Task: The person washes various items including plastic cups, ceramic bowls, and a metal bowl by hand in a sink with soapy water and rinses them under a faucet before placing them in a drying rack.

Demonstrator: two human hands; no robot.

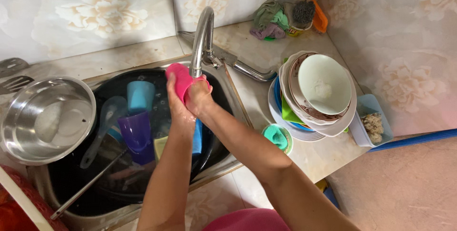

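Over the sink (223, 93), both my hands hold a pink plastic cup (179, 79) just under the curved metal tap (202, 36). My left hand (175, 101) grips the cup from the left side. My right hand (197, 98) wraps around the cup's right side, wet, and hides part of it. Below the hands, a black basin (109, 183) in the sink holds a light blue cup (140, 95), a purple cup (135, 133), a grey ladle (102, 126) and other dishes.
A steel bowl (45, 117) sits at the left of the sink. On the right counter stands a stack of bowls and plates (316, 95), a small green-lidded tub (278, 137), and a blue container (373, 119). Rags and a scrubber (285, 18) lie in the far corner.
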